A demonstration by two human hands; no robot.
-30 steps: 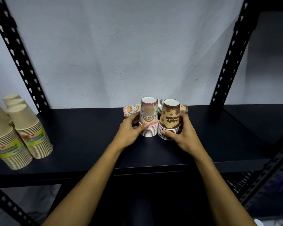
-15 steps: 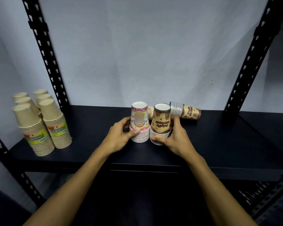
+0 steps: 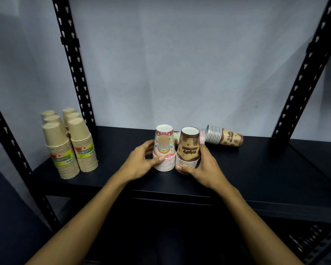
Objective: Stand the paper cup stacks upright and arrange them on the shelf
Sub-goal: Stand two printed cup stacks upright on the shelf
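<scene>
Sliding leftward together since a second ago, the left hand (image 3: 141, 161) grips the pink stack (image 3: 164, 149) and the right hand (image 3: 203, 167) the brown stack (image 3: 188, 150), both upright, leaving the fallen stack (image 3: 225, 137) behind them.

Two upright cup stacks (image 3: 177, 148) stand mid-shelf (image 3: 256, 169), a toppled stack (image 3: 225, 137) behind right, six stacks (image 3: 69, 144) far left.

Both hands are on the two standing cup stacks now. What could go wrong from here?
The brown-printed paper cup stack in the right hand looks tilted at its base; released so, it may topple onto the pink-printed paper cup stack held by the left hand. The brown cup stack lying on its side behind could roll if bumped.
</scene>
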